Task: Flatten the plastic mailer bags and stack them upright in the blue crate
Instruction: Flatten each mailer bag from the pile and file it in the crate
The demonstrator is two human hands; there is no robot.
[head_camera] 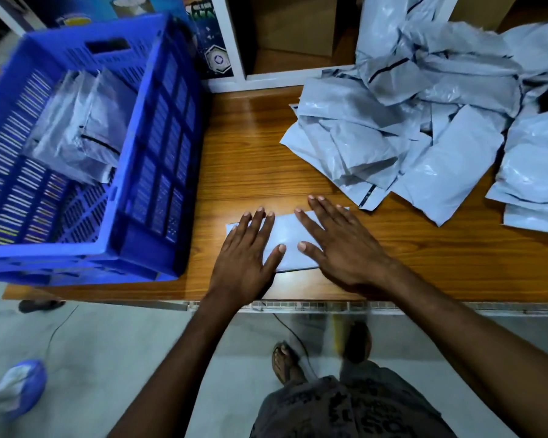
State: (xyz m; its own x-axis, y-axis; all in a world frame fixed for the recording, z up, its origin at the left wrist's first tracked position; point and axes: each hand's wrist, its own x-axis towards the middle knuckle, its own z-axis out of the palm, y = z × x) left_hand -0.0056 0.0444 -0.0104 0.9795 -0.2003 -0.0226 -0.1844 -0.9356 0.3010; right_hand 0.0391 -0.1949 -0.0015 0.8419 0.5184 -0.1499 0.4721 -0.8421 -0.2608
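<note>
A pale grey mailer bag [288, 235] lies flat on the wooden table [253, 159] near its front edge. My left hand [246, 252] presses on its left part with fingers straight and spread. My right hand [339, 240] presses on its right part, palm down, fingers straight. The blue crate [159, 128] stands at the table's left end. Several grey mailers [79, 131] stand leaning inside it. A loose heap of crumpled grey mailers [424, 128] covers the table's right and far side.
A white shelf unit [234, 42] with a cardboard box [298, 26] stands behind the table. Below the table edge is the floor, with my sandalled feet [287, 361], a cable [295, 336] and a blue-white object [21, 384] at the lower left.
</note>
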